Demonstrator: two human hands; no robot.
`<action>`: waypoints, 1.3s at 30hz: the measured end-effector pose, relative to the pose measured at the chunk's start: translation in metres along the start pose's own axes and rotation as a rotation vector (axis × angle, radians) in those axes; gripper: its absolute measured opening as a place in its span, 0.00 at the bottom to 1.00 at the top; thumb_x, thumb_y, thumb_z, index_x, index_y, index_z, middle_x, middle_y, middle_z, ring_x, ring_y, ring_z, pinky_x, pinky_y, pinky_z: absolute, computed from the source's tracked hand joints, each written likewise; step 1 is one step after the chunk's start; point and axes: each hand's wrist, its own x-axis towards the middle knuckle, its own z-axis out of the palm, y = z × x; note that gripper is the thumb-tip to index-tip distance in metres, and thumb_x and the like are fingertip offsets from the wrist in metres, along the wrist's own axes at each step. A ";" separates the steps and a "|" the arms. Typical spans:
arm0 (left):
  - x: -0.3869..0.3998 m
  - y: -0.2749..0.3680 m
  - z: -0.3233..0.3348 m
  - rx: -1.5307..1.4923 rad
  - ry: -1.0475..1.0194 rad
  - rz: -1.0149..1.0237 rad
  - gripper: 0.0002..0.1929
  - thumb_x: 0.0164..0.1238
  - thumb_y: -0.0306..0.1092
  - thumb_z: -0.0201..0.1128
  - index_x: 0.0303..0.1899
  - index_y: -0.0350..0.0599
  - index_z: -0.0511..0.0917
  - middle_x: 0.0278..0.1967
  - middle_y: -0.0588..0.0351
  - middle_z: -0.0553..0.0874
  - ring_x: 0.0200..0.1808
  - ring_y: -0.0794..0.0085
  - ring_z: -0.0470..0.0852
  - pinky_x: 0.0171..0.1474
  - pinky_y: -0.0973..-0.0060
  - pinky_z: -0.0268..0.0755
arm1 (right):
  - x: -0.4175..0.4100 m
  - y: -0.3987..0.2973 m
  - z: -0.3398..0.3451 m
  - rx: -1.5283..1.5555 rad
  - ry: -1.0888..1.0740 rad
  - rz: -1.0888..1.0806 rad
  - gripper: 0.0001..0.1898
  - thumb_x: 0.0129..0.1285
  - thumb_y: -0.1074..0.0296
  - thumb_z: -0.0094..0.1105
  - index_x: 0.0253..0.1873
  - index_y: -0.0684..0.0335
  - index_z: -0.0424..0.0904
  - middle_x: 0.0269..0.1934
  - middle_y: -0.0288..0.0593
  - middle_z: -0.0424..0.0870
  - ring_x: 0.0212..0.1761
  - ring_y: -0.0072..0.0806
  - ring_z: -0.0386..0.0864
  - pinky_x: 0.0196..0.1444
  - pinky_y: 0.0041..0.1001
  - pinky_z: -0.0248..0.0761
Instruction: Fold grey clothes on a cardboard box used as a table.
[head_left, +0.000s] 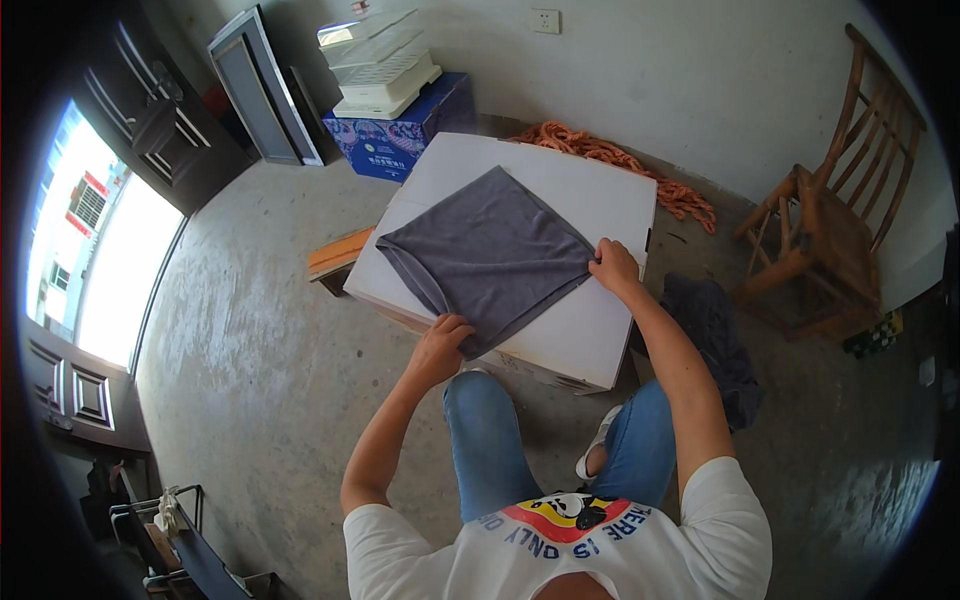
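Note:
A grey cloth (499, 255) lies spread at an angle on the top of a large white cardboard box (600, 176). Its far corner points toward the wall, and a fold runs along its left and near edges. My left hand (442, 343) pinches the edge near the corner closest to me, by the box's front edge. At the right corner, my right hand (616, 265) grips the cloth between thumb and fingers. Soft creases cross the fabric between the two hands.
A blue printed carton (390, 146) carries a white appliance with clear trays (379, 75). Orange rope (585, 139) is piled behind the box. A wooden chair (832, 225) and dark fabric (709, 345) are at right. A low wooden bench (341, 251) stands left, toward the open door (165, 112).

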 end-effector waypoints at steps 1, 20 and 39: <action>-0.003 -0.001 0.000 0.001 0.000 -0.003 0.23 0.42 0.14 0.54 0.45 0.39 0.80 0.52 0.49 0.80 0.59 0.54 0.75 0.60 0.62 0.71 | 0.001 -0.001 -0.001 0.001 -0.002 -0.001 0.11 0.54 0.65 0.67 0.36 0.63 0.75 0.37 0.48 0.80 0.40 0.44 0.80 0.42 0.39 0.74; -0.018 -0.009 0.009 0.293 0.145 0.185 0.06 0.46 0.26 0.62 0.29 0.44 0.76 0.31 0.56 0.77 0.37 0.59 0.79 0.41 0.62 0.74 | 0.015 0.007 -0.040 0.190 -0.280 0.341 0.15 0.47 0.63 0.66 0.33 0.72 0.83 0.34 0.60 0.86 0.39 0.45 0.86 0.41 0.38 0.78; 0.018 0.047 0.004 0.184 0.199 0.121 0.06 0.52 0.26 0.60 0.33 0.44 0.76 0.26 0.53 0.79 0.30 0.54 0.82 0.31 0.59 0.75 | 0.031 0.012 -0.055 0.113 0.086 0.145 0.12 0.54 0.67 0.66 0.39 0.63 0.74 0.34 0.50 0.81 0.37 0.43 0.82 0.39 0.40 0.74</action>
